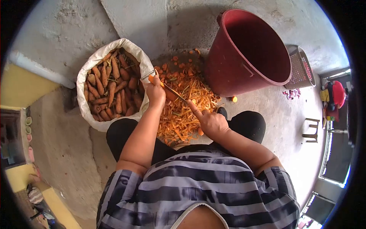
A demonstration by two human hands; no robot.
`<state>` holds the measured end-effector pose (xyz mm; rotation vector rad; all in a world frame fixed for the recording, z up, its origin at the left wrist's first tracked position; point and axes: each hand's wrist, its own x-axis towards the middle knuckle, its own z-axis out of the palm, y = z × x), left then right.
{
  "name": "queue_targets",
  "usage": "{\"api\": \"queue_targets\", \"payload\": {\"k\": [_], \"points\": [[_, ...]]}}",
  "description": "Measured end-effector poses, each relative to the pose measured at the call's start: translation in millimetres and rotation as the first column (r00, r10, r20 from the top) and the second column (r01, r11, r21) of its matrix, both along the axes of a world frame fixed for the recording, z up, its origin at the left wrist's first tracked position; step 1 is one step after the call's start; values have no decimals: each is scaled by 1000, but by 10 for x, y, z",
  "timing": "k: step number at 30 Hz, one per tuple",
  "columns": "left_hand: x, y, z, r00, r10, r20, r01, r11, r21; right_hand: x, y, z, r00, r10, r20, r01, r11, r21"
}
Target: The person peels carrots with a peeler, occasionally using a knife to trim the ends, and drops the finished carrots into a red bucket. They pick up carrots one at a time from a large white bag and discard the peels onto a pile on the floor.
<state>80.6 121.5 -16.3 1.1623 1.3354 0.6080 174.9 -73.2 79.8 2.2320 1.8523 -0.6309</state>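
My left hand (pixel 155 92) is closed around an orange carrot (pixel 153 79), whose end shows above the fingers. A thin metal piece (pixel 148 74) sticks out beside that carrot, close to the sack's rim. In my right hand (pixel 214 123) is a knife (pixel 176 93), with the index finger stretched along it. Its blade points up and left, its tip right by my left hand and the carrot. Below both hands spreads a heap of carrot peelings (pixel 187 116) on the floor, mixed with cut carrot ends.
A white sack (pixel 84 72) full of unpeeled carrots (pixel 111 91) stands at the left, its rim rolled down. To the right is a large dark red bucket (pixel 228 68), with a perforated basket (pixel 305 68) behind it. A small wooden stool (pixel 311 130) stands farther right. Walls rise beyond the sack.
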Motion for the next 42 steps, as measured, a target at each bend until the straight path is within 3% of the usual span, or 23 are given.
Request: {"api": "queue_targets", "payload": {"k": [3,4,5,6,8,10,15,27,30,34,37,40,42], "points": [[-22,-63,372,1000,-16,11,16,998,-63,25,-20,82,990,-73,-123,78,996,31],[-31,-78,446,1000,-5,21,7,995,-95,35,-50,72,961,-137,-242,162,983,86],[-43,-78,424,971,52,232,-13,986,-163,51,-89,50,914,-187,-360,247,960,130],[-56,-58,365,960,56,275,-4,983,-185,71,-111,29,850,-226,-475,336,928,160],[-73,-19,247,931,59,361,25,974,-225,109,-133,-14,826,-208,-524,347,920,182],[-63,-16,217,914,51,402,45,973,-225,131,-159,-61,818,-158,-553,331,916,228],[-50,19,68,902,9,432,63,986,-151,137,-148,19,833,-181,-522,294,945,142],[-35,45,-33,926,-16,377,71,989,-133,224,-88,96,837,-117,-535,199,975,98],[-1,8,-145,888,153,434,-9,949,-316,224,-65,-36,788,-52,-614,182,971,152],[7,-2,-124,845,257,469,-50,911,-409,180,5,-191,704,-31,-710,209,964,166],[-7,-5,-1,843,282,458,-67,900,-431,163,82,-46,580,-279,-765,265,953,-146],[-1,-36,34,831,267,489,-35,901,-433,232,40,-202,635,-186,-750,239,970,-37],[28,-99,60,782,307,542,-13,878,-479,263,52,-237,724,-218,-654,267,963,-26]]}}
